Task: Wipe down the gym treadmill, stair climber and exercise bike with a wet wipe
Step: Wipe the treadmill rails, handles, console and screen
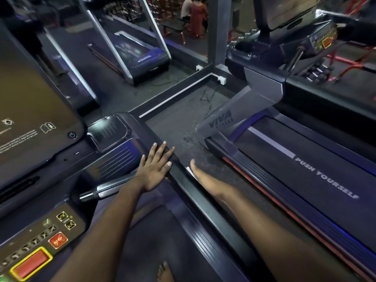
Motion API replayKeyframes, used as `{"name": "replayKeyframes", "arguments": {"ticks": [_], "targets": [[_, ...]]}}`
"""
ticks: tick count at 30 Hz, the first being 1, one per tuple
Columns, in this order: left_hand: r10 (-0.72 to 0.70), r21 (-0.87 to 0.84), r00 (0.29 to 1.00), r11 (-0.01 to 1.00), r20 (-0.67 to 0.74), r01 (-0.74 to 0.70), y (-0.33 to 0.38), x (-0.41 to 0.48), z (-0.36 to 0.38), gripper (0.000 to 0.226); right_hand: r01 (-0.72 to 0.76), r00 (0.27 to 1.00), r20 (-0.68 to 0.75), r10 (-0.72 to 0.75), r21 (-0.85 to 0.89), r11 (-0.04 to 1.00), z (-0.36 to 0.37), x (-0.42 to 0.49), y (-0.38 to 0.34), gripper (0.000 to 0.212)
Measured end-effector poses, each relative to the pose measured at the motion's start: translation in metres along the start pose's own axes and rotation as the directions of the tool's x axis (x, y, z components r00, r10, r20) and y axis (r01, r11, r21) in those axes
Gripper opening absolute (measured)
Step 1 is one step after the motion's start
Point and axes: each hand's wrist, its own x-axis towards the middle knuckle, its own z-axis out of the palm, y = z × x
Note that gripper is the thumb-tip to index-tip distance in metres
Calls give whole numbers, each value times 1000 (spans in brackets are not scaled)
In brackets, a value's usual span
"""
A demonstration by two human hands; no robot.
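Left hand (155,169) flat on treadmill rail (205,208); right hand (196,169) half hidden, grip unclear.

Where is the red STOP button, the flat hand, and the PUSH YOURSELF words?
STOP button (58,241): head view, its red face.
left hand (155,171): head view, back of the hand.
PUSH YOURSELF lettering (326,177): head view, middle letters.

Both bare forearms (101,216) are extended forward. The left hand (156,169) is laid flat, palm down, fingers straight and spread. The right hand (197,171) is turned edge-on, thumb uppermost, its fingers hidden from view. A bare foot (165,271) is seen below.
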Motion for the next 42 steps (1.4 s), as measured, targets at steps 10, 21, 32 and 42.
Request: {"name": "replayKeyframes", "arguments": {"ticks": [10, 21, 32, 42], "targets": [[27, 0, 1000, 1000, 1, -27, 0, -3, -1, 53, 77, 997, -28, -77, 9, 997, 4, -2, 5, 96], [70, -7, 996, 998, -49, -70, -4, -2, 3, 53, -31, 998, 63, 29, 19, 999, -7, -13, 14, 115], [94, 18, 993, 995, -70, -93, -8, -1, 6, 52, -49, 998, 40, 51, -48, 998, -8, -20, 18, 115], [90, 19, 994, 996, -56, -89, -6, -2, 4, 53, -46, 998, -58, 38, -137, 989, 10, -26, 8, 100]]}}
